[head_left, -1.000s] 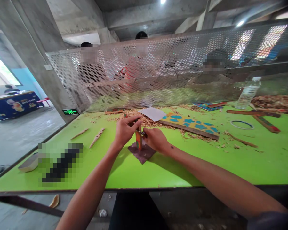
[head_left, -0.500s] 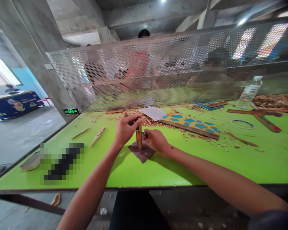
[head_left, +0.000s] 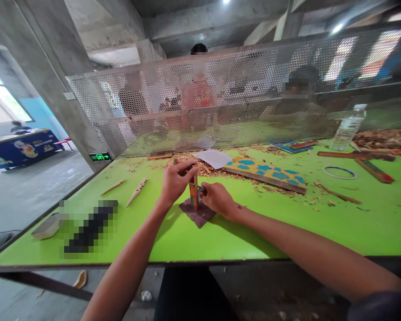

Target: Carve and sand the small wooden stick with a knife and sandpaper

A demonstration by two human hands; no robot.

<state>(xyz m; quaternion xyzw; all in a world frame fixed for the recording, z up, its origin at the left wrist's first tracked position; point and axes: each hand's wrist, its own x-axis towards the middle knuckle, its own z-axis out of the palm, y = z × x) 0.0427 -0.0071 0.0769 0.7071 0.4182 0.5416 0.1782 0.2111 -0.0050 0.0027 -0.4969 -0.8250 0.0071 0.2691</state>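
1. Two bare hands are meeting at a narrow, orange-and-green painted wooden strip (head_left: 194, 198), which is standing upright on a dark purplish-brown, roughly square sheet (head_left: 199, 218), near the middle of your bright green tabletop (head_left: 247, 243). Twelve o'clock is pointing away from you.
2. Your left hand (head_left: 174, 180) is sitting at ten o'clock of the strip, thumb and fingertips pinching its upper end.
3. Your right hand (head_left: 220, 198) is resting at three o'clock, fingers curling closed around a small, silvery metal tool (head_left: 202, 189); the palm is hiding most of it. Its thin end is apparently lying across the strip; the exact contact is too small to tell.
4. Your forearms are spreading towards seven and four o'clock, the right wrist lying low and nearly straight.
5. You are likely working best by pressing the strip straight down, so its foot is not skating on the sheet.
6. Your left fingertips are sitting just above the tool, so light, even pressure is probably protecting them from a slip.
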